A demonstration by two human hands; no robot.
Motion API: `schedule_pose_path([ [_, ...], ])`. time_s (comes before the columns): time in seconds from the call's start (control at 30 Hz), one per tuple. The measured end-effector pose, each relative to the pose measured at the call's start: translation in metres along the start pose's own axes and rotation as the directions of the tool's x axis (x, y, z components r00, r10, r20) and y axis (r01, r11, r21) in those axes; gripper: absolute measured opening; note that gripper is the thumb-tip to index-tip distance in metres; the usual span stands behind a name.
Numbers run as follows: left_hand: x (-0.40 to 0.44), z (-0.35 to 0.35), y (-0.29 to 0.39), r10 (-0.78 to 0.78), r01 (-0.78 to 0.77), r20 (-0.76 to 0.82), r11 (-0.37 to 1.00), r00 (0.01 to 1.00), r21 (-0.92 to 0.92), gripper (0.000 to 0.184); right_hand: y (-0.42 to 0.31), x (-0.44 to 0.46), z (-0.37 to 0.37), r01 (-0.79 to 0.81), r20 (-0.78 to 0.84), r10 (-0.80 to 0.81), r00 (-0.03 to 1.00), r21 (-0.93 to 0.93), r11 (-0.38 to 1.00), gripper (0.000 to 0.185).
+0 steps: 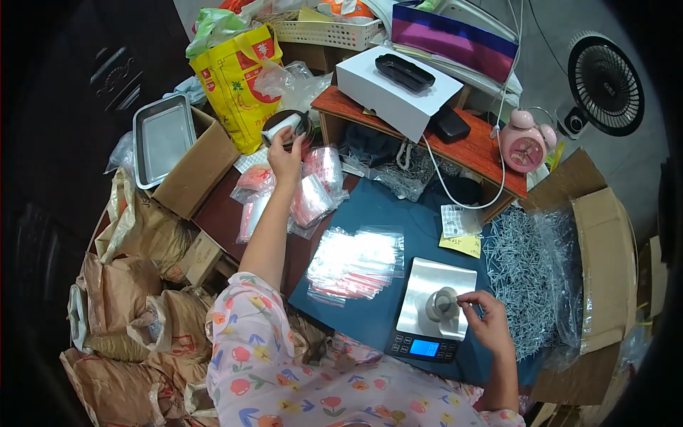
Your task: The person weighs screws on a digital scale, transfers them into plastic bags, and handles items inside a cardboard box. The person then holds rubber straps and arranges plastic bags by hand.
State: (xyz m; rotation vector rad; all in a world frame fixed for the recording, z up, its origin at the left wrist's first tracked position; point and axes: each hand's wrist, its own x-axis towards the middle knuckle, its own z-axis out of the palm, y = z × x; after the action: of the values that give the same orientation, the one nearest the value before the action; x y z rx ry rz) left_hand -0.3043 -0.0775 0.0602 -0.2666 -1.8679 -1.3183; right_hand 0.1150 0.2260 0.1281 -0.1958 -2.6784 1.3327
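Observation:
My left hand (286, 153) reaches to the back left, its fingers closed round a white cylindrical object (282, 128) beside a dark round container. Over at the right, my right hand (487, 320) pinches the rim of a small round cup (442, 306) on the steel plate of a digital scale (425, 274). The scale's blue display is lit. Flat clear plastic bags (356, 263) with red edges lie spread on the blue mat (370, 206). Bundles of similar bags (313, 199) sit below my left hand.
An open carton (605, 270) of loose screws (519, 277) stands at the right. Behind the mat is a red wooden shelf (491, 160) with a pink alarm clock (527, 142). Brown sacks (121, 292), a metal tray (165, 142) and a yellow bag (238, 89) are at the left.

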Motion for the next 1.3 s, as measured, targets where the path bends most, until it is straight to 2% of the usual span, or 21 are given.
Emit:
schedule_pose_path([
  [0.03, 0.0, 0.0, 0.007, -0.017, 0.016, -0.003, 0.997, 1.0, -0.078, 0.026, 0.0, 0.001, 0.0, 0.009, 0.003, -0.009, 1.0, 0.007, 1.0, 0.012],
  [0.13, -0.001, -0.01, 0.028, -0.043, 0.049, 0.052, 0.992, 0.998, -0.115, 0.028, -0.001, 0.003, 0.002, 0.017, 0.01, -0.017, 1.0, 0.024, 1.0, 0.014],
  [0.2, -0.003, -0.018, 0.046, -0.053, 0.052, 0.0, 0.989, 0.999, -0.138, 0.026, -0.002, 0.007, 0.002, 0.001, 0.019, -0.002, 1.0, 0.032, 0.999, 0.014],
  [0.33, -0.024, -0.042, 0.106, -0.021, 0.021, 0.001, 0.994, 1.0, -0.11, 0.023, -0.022, 0.026, 0.001, 0.183, 0.042, -0.183, 0.982, 0.006, 0.983, 0.016],
  [0.4, -0.042, -0.043, 0.115, 0.16, -0.16, -0.006, 0.986, 0.987, -0.052, 0.023, -0.038, 0.041, 0.004, 0.295, 0.066, -0.294, 0.953, -0.007, 0.955, 0.017],
  [0.43, -0.05, -0.043, 0.12, 0.244, -0.243, 0.02, 0.969, 0.969, -0.054, 0.024, -0.047, 0.049, 0.007, 0.302, 0.1, -0.301, 0.949, -0.001, 0.953, 0.015],
  [0.53, -0.067, -0.043, 0.152, 0.456, -0.451, 0.042, 0.888, 0.889, -0.084, 0.027, -0.072, 0.08, 0.027, 0.409, 0.069, -0.412, 0.909, 0.059, 0.911, 0.02],
  [0.63, -0.082, -0.043, 0.169, 0.493, -0.481, 0.082, 0.867, 0.866, -0.129, 0.029, -0.093, 0.117, 0.056, 0.408, -0.063, -0.403, 0.913, 0.171, 0.897, 0.024],
  [0.77, -0.092, -0.048, 0.177, 0.511, -0.501, 0.071, 0.857, 0.857, -0.122, 0.033, -0.108, 0.147, 0.08, 0.411, -0.106, -0.401, 0.91, 0.099, 0.906, 0.027],
  [0.9, -0.092, -0.055, 0.17, 0.503, -0.496, 0.062, 0.862, 0.862, -0.104, 0.031, -0.115, 0.153, 0.095, 0.363, -0.204, -0.319, 0.926, 0.244, 0.899, 0.022],
  [1.0, -0.092, -0.059, 0.166, 0.505, -0.498, 0.069, 0.862, 0.861, -0.098, 0.031, -0.11, 0.158, 0.1, 0.395, -0.173, -0.373, 0.911, 0.115, 0.911, 0.022],
  [1.1, -0.095, -0.065, 0.167, 0.473, -0.464, 0.099, 0.88, 0.876, -0.099, 0.032, -0.107, 0.164, 0.104, 0.454, -0.185, -0.429, 0.884, 0.12, 0.883, 0.02],
  [1.2, -0.092, -0.08, 0.184, 0.435, -0.423, 0.116, 0.899, 0.893, -0.116, 0.033, -0.103, 0.167, 0.103, 0.345, -0.162, -0.308, 0.938, 0.332, 0.878, 0.018],
  [1.3, -0.102, -0.097, 0.188, 0.428, -0.416, 0.064, 0.898, 0.902, -0.142, 0.034, -0.104, 0.165, 0.097, 0.337, -0.135, -0.31, 0.941, 0.449, 0.828, 0.017],
])
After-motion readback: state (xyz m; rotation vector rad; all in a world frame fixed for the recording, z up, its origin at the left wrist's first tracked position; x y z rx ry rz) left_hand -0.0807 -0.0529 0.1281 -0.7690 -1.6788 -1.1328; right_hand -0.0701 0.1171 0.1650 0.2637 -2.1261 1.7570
